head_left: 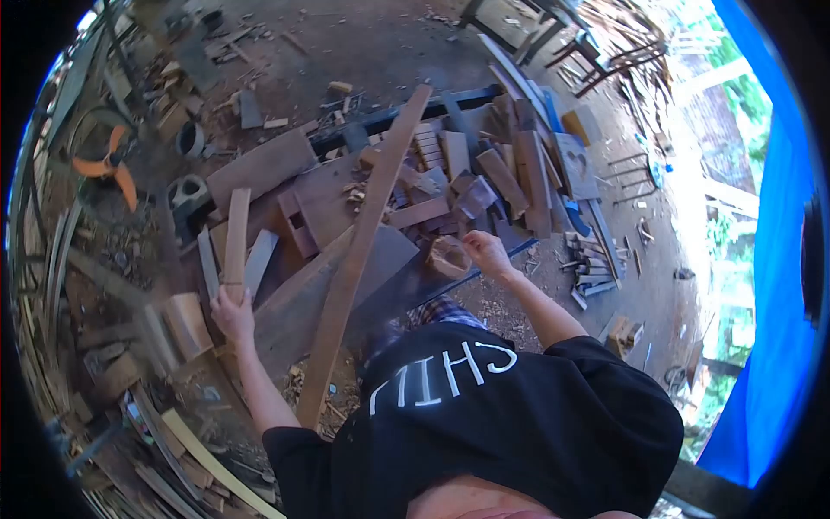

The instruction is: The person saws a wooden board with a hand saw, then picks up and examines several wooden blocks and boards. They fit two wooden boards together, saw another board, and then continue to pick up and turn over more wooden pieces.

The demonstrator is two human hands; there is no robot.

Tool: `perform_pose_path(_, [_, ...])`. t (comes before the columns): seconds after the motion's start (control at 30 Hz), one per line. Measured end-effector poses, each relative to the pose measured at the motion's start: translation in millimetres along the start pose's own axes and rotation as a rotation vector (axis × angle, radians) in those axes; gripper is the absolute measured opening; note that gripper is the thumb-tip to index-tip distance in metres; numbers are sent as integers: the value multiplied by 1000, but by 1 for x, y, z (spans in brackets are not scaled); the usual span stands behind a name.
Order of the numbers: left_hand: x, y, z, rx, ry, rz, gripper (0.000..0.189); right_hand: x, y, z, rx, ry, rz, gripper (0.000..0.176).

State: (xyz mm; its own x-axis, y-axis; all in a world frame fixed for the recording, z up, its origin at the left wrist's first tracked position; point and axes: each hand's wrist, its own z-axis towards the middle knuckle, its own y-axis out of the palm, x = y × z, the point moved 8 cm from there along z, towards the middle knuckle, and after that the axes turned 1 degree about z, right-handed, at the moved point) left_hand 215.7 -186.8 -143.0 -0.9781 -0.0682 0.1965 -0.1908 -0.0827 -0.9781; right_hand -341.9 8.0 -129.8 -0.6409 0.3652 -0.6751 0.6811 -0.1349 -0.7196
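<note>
My left hand is closed around the lower end of a flat wooden piece, which points away from me at the left of the workbench. Two paler strips lie beside that piece. On the right, my right hand is at the rim of a round, hollow wooden piece near the bench's front edge. Its fingers are bent together, and what they hold, if anything, is too small to make out. Between my hands a long brown board crosses the bench diagonally and reaches past the front edge.
Wood blocks and offcuts are heaped on the bench's back right. An orange-bladed fan stands at the left. Stacked strips lie on the floor at the right, near a blue tarp. A wide board rests under the long one.
</note>
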Motion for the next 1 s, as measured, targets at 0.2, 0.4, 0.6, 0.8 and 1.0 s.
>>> perform_pose_path(0.2, [-22,2,-1,17,-58,94,56,111,-64,-35,263,147,-49,11])
perform_pose_path(0.4, [-35,15,3,-18,-69,191,56,182,-133,-71,428,370,-205,18])
perform_pose_path(0.6, [-29,-9,-28,97,-91,136,59,241,-203,-63,477,536,-483,36])
perform_pose_path(0.8, [22,-43,-131,-20,-394,116,59,322,-226,-31,169,633,-650,67])
perform_pose_path(1.0, [92,-17,-200,-98,-458,18,53,351,-224,-21,217,286,-582,64])
